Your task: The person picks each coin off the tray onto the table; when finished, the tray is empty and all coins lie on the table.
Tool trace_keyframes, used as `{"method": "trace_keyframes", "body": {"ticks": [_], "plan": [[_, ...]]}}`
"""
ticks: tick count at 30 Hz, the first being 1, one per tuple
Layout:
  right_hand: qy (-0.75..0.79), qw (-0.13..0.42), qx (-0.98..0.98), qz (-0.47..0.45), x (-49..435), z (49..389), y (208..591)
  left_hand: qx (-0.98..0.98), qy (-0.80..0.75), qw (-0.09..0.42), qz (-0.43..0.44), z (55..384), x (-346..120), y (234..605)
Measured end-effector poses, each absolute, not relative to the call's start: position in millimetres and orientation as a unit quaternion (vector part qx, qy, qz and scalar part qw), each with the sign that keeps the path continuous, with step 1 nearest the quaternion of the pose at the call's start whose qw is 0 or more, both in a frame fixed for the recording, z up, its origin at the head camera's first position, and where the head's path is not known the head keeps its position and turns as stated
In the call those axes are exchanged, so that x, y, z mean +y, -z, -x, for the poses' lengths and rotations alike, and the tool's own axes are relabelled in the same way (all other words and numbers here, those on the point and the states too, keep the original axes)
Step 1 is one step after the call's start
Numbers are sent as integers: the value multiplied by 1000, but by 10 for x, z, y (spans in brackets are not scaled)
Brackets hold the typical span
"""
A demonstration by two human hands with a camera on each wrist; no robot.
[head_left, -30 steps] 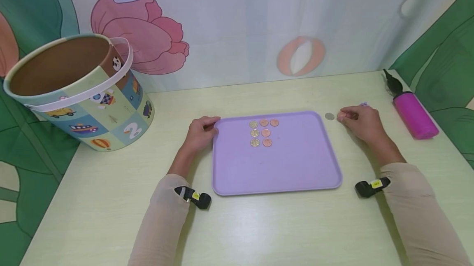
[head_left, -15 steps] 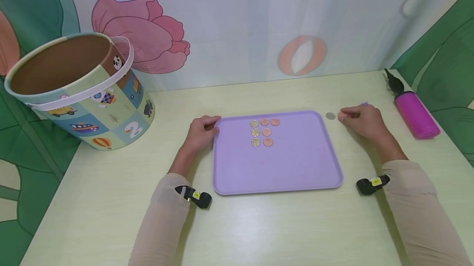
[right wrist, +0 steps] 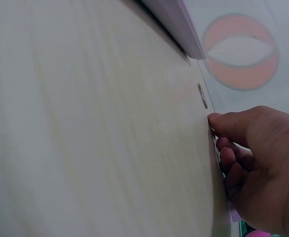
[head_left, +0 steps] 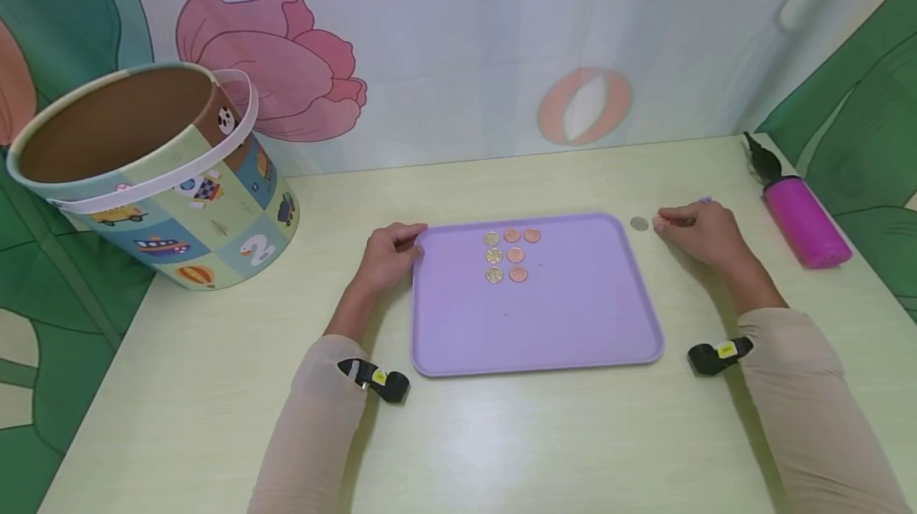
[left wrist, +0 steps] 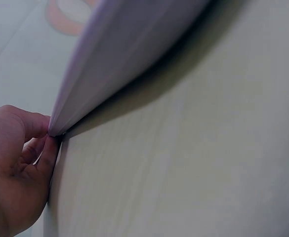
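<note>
At the far left corner of a purple tray (head_left: 573, 299), my left hand (head_left: 387, 259) pinches the rim between thumb and fingers, as the left wrist view confirms. Gold-coloured coins (head_left: 493, 256) form a column on the tray, with copper-coloured coins (head_left: 516, 255) beside them. Right of the tray, a silver coin (head_left: 639, 223) lies on the table. My right hand (head_left: 702, 234) is just beyond that coin, its fingers curled and thumb tip down at the tabletop. Whatever lies under those fingertips is hidden. A small purple thing (head_left: 705, 199) peeks out behind the right hand.
A large patterned bucket (head_left: 208, 212) with a white handle stands at the left. On the far right lies a pink hand pump (head_left: 805, 223) with a black nozzle. A printed curtain (head_left: 444, 60) hangs along the table's back edge.
</note>
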State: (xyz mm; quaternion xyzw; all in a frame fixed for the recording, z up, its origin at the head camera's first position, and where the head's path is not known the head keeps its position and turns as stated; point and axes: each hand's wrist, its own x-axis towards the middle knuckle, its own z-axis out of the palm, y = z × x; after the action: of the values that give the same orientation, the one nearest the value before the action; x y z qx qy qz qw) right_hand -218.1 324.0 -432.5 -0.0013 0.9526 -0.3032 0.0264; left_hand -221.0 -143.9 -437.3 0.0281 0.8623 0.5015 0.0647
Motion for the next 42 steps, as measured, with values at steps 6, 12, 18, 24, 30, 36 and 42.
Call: {"method": "trace_keyframes", "body": {"ticks": [6, 12, 18, 24, 30, 36, 42], "plan": [[298, 29, 954, 9, 3230, 2179, 4317, 860, -505, 65, -28, 2203, -1439, 4367], [301, 30, 953, 2, 3239, 2172, 4288, 862, -501, 63, -31, 2210, -1442, 4377], [305, 49, 951, -9, 3251, 2178, 4262, 864, -498, 65, -30, 2219, -1443, 4389], [309, 59, 949, -11, 3259, 2190, 4269, 864, -498, 67, -27, 2212, -1435, 4368], [315, 59, 947, -14, 3272, 2201, 4292, 865, -497, 65, -26, 2209, -1430, 4366], [349, 64, 933, -56, 3331, 2210, 4305, 865, -498, 65, -26, 2212, -1430, 4371], [365, 77, 924, -87, 3372, 2236, 4294, 864, -498, 64, -27, 2218, -1440, 4381]]}}
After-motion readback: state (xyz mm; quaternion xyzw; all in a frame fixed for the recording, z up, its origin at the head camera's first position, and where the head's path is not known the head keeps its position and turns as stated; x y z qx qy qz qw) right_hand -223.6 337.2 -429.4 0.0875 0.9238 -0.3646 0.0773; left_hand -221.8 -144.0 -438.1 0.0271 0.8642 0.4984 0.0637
